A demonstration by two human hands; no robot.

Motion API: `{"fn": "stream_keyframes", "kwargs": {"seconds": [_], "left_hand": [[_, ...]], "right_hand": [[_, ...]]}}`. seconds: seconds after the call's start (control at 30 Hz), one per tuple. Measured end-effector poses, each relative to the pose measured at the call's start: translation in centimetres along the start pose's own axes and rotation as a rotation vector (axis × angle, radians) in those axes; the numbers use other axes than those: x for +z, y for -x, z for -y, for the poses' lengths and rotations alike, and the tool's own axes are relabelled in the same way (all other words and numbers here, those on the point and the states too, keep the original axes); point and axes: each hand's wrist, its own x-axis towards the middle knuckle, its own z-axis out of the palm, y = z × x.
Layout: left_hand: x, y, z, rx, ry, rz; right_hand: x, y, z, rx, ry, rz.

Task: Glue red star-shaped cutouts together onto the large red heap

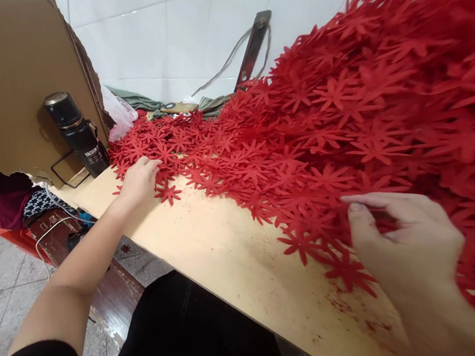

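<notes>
A large heap of red flower-shaped cutouts [326, 134], with long narrow petals, spreads over the pale tabletop [210, 243] and rises high on the right. My left hand [139, 180] is at the heap's far left end, back up, its fingers together and bent over the cutouts. Its thumb and whatever lies under the fingertips are hidden. In front of the taller part of the heap, my right hand [409, 239] has thumb and forefinger pressed together. Anything in that pinch is too small to make out. Beside my left fingers, a single cutout [168, 193] lies at the heap's edge.
A black vacuum flask [75, 132] stands at the left end before a cardboard sheet [1, 72]. Behind the heap are a plastic bag [119, 114], green cloth [136, 100] and a dark metal bracket [253, 49] against the tiled wall. Red crumbs dot the tabletop's front.
</notes>
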Motion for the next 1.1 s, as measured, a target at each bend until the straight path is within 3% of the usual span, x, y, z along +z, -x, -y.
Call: {"fn": "stream_keyframes", "kwargs": {"seconds": [0.1,0.2,0.27,0.33,0.43,0.5,0.63,0.83,1.0,1.1], "left_hand": [[-0.4,-1.6,-0.3,-0.048,0.211,-0.122],[-0.4,-3.2,-3.4,-0.175,0.694,-0.166],[0.2,-3.5,-7.2,-0.165,1.025,-0.066],[1.3,-3.0,-11.8,-0.08,1.215,0.093],[2.8,-1.8,-17.8,0.116,1.307,0.327],[3.4,-1.5,-20.0,0.203,1.243,0.315],[3.6,-1.9,-20.4,0.34,1.06,0.256],[3.2,-2.2,-19.2,0.477,0.778,0.085],[4.1,-2.3,-19.2,0.351,0.947,0.078],[4.3,-2.2,-18.9,0.236,1.214,0.281]], "right_hand": [[-0.6,-0.4,1.6,0.128,-0.07,0.069],[-0.4,-1.2,4.0,0.493,-0.431,0.188],[0.2,-1.9,5.8,0.741,-0.823,0.258],[0.9,-2.6,7.3,0.917,-1.113,0.356],[1.5,-3.0,8.4,1.038,-1.271,0.446],[1.3,-3.0,8.4,1.041,-1.303,0.438],[0.4,-2.9,7.8,1.023,-1.321,0.504],[1.0,-3.6,7.9,1.196,-1.373,0.552],[2.1,-4.5,8.0,1.192,-1.317,0.643],[2.5,-4.6,7.6,1.155,-1.279,0.628]]}}
